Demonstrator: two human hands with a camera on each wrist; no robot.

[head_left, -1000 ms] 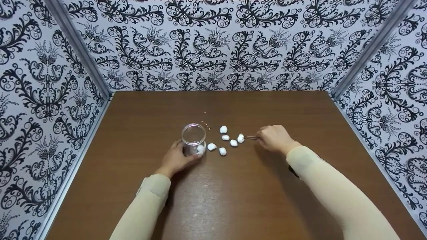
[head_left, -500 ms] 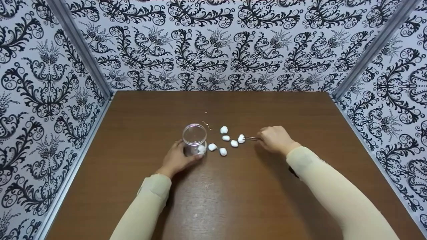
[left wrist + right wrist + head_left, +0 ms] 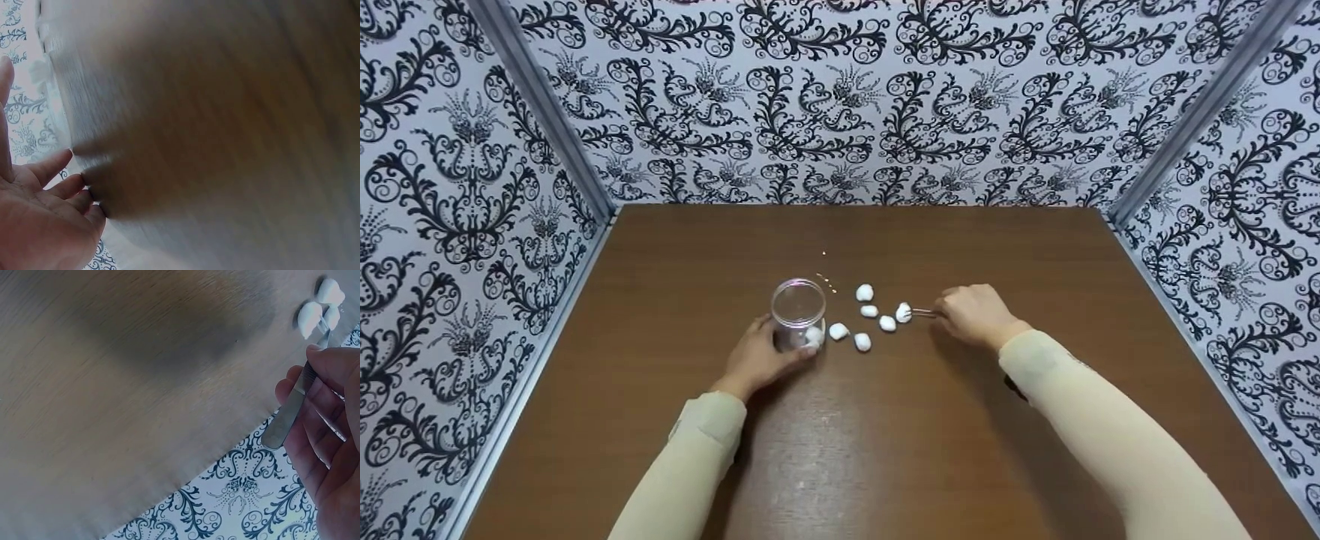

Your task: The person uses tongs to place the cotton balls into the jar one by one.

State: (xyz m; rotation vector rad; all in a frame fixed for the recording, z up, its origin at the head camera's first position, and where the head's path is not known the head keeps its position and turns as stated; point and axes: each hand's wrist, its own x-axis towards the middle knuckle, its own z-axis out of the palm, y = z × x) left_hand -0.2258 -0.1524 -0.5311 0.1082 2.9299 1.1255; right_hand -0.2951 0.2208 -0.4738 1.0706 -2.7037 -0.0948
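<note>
In the head view my left hand (image 3: 761, 356) grips the lower part of an upright clear jar (image 3: 799, 304), thumb in front and fingers along its left side. White cotton balls (image 3: 814, 336) show low inside it. My right hand (image 3: 975, 311) pinches metal tweezers (image 3: 924, 312), their tips at a cotton ball (image 3: 904, 313) right of the jar. The right wrist view shows the flat handle end of the tweezers (image 3: 281, 424) sticking out beyond my fingers, with the tips around a cotton ball (image 3: 310, 319). My left palm and spread fingers (image 3: 50, 225) appear in the left wrist view.
Between jar and tweezers lie several more loose cotton balls (image 3: 864, 292) on the brown wooden table (image 3: 960, 435). Small pale flakes (image 3: 827, 282) are scattered behind the jar. Patterned walls (image 3: 840, 112) enclose the table at the back and both sides.
</note>
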